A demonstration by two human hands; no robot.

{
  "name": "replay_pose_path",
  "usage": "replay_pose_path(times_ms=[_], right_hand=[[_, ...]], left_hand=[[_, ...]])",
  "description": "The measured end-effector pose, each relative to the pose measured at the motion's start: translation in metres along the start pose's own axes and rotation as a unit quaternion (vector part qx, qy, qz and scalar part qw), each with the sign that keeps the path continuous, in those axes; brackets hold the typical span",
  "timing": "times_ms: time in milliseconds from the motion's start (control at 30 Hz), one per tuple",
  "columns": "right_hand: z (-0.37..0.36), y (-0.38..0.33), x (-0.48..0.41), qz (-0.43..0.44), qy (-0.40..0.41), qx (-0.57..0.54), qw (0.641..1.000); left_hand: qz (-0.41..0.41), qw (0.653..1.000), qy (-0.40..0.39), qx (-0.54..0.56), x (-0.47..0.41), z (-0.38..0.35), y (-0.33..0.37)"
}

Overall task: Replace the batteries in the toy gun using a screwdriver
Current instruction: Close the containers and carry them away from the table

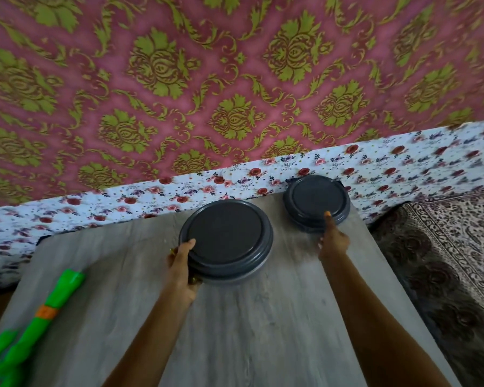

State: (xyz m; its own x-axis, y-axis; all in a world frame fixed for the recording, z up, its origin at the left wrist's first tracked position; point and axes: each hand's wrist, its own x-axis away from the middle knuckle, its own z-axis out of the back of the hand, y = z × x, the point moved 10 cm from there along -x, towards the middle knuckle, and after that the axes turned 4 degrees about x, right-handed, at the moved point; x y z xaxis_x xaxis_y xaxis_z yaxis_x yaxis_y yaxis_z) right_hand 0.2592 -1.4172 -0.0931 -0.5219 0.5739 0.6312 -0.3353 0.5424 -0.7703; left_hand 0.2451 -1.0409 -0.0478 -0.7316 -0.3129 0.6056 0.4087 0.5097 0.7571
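Observation:
A green toy gun [31, 322] with an orange band lies at the left edge of the grey wooden table [249, 331], its barrel pointing away from me. My left hand [180, 265] grips the left rim of a large round dark-grey lidded container [226, 239] in the middle of the table. My right hand [333, 241] is near a smaller round dark-grey lidded container [317, 201] at the far right corner, its index finger stretched out and touching the lid's near edge. No screwdriver or batteries are in view.
Behind the table runs a white cloth with red flowers [403, 169], and above it hangs a pink fabric with green ornaments [207, 79]. A patterned carpet [444, 247] covers the floor to the right of the table.

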Motion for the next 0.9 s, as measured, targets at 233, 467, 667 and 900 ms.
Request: replay_pose_path(times_ms=[233,467,667,900], right_hand=[[-0.007,-0.015,0.007,0.003,0.023,-0.037,0.999],[-0.014,-0.008,0.056,0.024,-0.018,-0.052,0.998],[-0.05,0.026,0.128,0.018,-0.09,-0.028,0.995],[-0.099,0.087,0.243,0.033,-0.154,-0.002,0.987]], left_hand=[[-0.015,1.0,-0.007,0.006,0.003,0.005,0.008],[-0.036,0.999,-0.008,0.018,0.017,0.047,0.034],[-0.051,0.997,-0.008,0.057,0.031,0.104,0.07],[-0.092,0.992,-0.001,0.083,0.033,0.212,0.142]])
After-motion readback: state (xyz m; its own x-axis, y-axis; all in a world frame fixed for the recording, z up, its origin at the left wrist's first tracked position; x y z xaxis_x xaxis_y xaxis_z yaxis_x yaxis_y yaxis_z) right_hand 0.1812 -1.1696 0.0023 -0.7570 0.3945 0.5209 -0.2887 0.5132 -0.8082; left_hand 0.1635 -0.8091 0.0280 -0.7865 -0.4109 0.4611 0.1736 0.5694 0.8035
